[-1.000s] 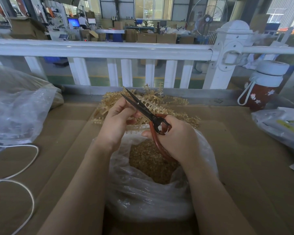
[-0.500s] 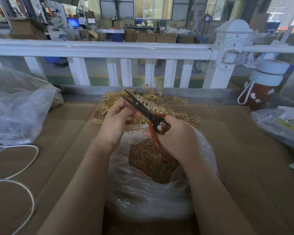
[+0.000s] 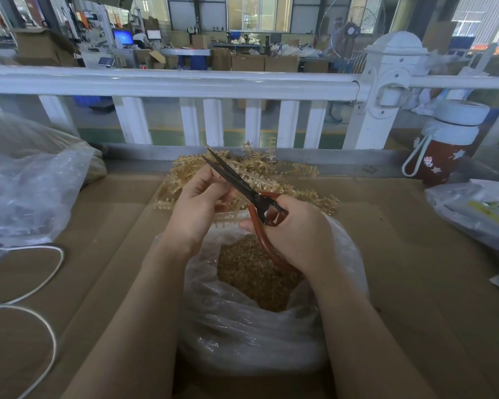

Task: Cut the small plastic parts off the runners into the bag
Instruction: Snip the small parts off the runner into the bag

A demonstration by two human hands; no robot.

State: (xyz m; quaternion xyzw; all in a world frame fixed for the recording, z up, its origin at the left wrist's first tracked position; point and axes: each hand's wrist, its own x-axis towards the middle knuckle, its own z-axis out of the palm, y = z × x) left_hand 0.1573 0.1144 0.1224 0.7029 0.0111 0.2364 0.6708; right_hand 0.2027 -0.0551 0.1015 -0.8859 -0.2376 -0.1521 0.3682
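Note:
My right hand [image 3: 296, 236] grips the red handles of black-bladed scissors [image 3: 236, 182], whose blades are slightly parted and point up and left. My left hand [image 3: 195, 207] pinches a tan plastic runner [image 3: 230, 218] with small parts on it, held against the blades above the bag's mouth. A clear plastic bag [image 3: 242, 326] stands open below both hands, holding several loose tan parts [image 3: 257, 279]. A heap of tan runners [image 3: 285, 180] lies on the cardboard behind my hands.
Brown cardboard [image 3: 415, 269] covers the table. A big clear bag [image 3: 23, 180] and a white cable [image 3: 41, 283] lie at the left. A red bottle with white lid [image 3: 444, 145] and another plastic bag [image 3: 478, 208] sit at the right. A white railing [image 3: 185, 84] runs behind.
The hands and scissors stay almost in place over the bag. The blades look slightly more closed than a second ago.

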